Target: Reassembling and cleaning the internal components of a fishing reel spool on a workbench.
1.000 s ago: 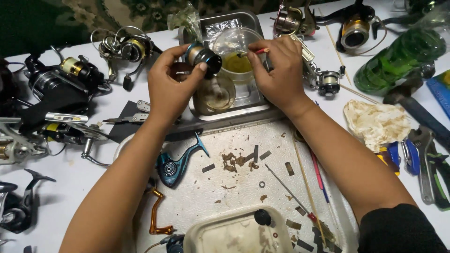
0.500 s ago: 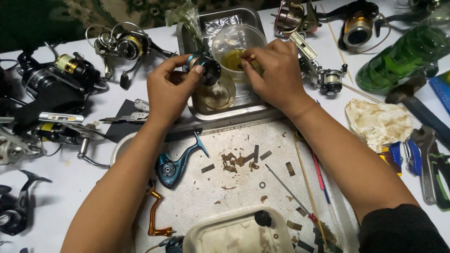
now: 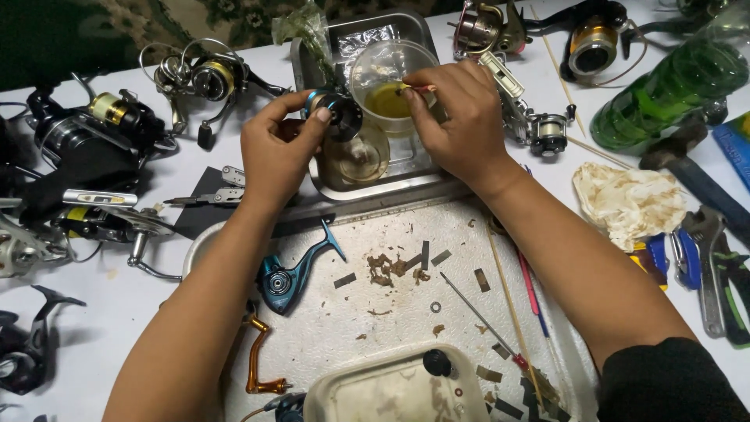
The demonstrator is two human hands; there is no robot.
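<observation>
I see the dark reel spool point(image 3: 337, 112) held over the steel tray point(image 3: 406, 184), my left hand point(image 3: 277, 152) pinching it closed-fingered. My right hand point(image 3: 457, 125) grips a thin red-handled brush point(image 3: 418, 88), dipping into the clear cup point(image 3: 391, 74) of yellow oil.

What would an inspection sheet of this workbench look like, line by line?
Surface: white table bearing a stained round metal tray.
Job's things: small dark round reel spool held over a square steel pan; clear plastic cup of yellowish liquid in the pan.
Clutter: blue reel body, orange crank handle, many fishing reels, green bottle, stained rag, pliers.
Grippers: left hand pinches the spool; right hand holds a thin red-tipped stick in the cup.
Cables: nothing seen.
Surroundings: dark patterned cloth behind the table.
</observation>
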